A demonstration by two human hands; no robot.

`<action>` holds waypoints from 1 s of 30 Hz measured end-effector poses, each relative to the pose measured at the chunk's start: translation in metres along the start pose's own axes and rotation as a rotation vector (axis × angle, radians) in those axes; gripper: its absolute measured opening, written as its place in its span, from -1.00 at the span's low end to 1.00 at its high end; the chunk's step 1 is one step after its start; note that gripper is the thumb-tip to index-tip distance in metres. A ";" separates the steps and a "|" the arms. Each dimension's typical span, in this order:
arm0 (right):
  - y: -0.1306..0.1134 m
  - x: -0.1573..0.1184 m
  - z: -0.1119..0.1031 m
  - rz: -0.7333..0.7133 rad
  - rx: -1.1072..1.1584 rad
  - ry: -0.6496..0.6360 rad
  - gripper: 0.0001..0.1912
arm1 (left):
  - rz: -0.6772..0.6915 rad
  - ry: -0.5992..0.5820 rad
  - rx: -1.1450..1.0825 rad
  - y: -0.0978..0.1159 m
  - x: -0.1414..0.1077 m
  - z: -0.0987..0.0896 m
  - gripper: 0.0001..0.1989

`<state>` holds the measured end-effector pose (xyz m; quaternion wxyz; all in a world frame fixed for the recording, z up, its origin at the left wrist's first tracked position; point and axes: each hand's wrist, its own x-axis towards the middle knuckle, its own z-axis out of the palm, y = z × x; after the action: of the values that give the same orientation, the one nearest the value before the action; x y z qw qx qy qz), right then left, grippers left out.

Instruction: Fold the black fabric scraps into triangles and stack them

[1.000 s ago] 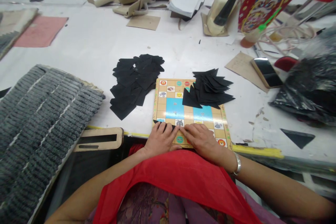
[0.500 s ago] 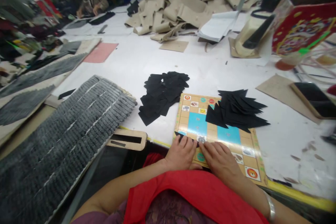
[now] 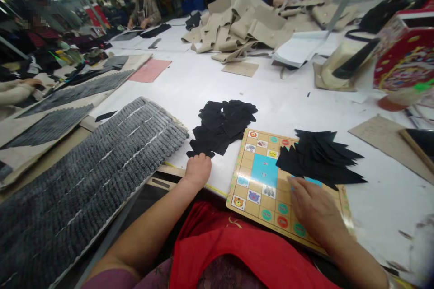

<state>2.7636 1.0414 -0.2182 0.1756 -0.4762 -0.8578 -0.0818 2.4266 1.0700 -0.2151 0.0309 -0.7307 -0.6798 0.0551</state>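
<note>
My left hand (image 3: 198, 170) is closed on a small black fabric piece (image 3: 190, 154), whose dark ends show at both sides of the fingers. It is at the near end of a loose pile of black fabric pieces (image 3: 224, 122). Over the printed game board (image 3: 249, 176), my right hand (image 3: 313, 207) hovers or rests with its fingers loosely stretched forward. No cloth shows in it. Just beyond those fingers, a fanned stack of pointed black fabric pieces (image 3: 322, 156) lies partly on the board.
A grey ribbed knit panel (image 3: 101, 167) stretches along the left. Beige pieces (image 3: 251, 22) are heaped at the back, near a white paper pad (image 3: 298, 47). A tape dispenser (image 3: 342, 63), a red box (image 3: 400, 54) and a phone (image 3: 422, 144) stand right. Other people work behind.
Both hands were together on a black strip at the board's near edge. The left has moved left to the loose pile with a piece; the right has shifted right, towards the fanned stack.
</note>
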 end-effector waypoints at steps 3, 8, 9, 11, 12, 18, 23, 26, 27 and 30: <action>-0.043 0.005 0.006 0.171 0.539 -0.114 -0.67 | 0.028 -0.015 -0.027 0.013 -0.005 -0.009 -0.81; -0.072 0.032 0.004 0.737 1.282 -0.487 -0.50 | 0.378 0.066 -0.276 0.069 -0.036 -0.024 -0.77; -0.070 0.036 0.005 0.766 1.270 -0.510 -0.51 | 0.482 0.091 -0.343 0.079 -0.043 -0.022 -0.75; -0.062 0.038 0.008 0.723 1.085 -0.501 -0.59 | 0.652 0.158 -0.437 0.091 -0.052 -0.013 -0.74; -0.059 0.037 0.010 0.672 0.972 -0.486 -0.62 | 0.691 0.206 -0.460 0.091 -0.055 -0.006 -0.75; -0.051 0.028 0.006 0.462 0.644 -0.517 -0.67 | 0.635 0.405 -0.346 0.064 -0.060 0.024 -0.71; -0.047 0.036 -0.002 0.339 0.511 -0.650 -0.70 | 0.660 0.402 -0.249 0.061 -0.061 0.026 -0.62; -0.046 0.047 -0.004 0.296 0.392 -0.701 -0.69 | 0.686 0.411 -0.222 0.062 -0.059 0.026 -0.61; -0.047 0.052 -0.004 0.283 0.340 -0.714 -0.65 | 0.694 0.410 -0.219 0.061 -0.058 0.026 -0.61; -0.055 0.064 -0.002 0.232 0.225 -0.732 -0.59 | 0.709 0.386 -0.218 0.060 -0.056 0.025 -0.61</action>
<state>2.6869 1.0619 -0.1907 -0.0826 -0.5454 -0.8077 0.2083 2.4788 1.0090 -0.2450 0.0595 -0.9155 -0.3695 -0.1478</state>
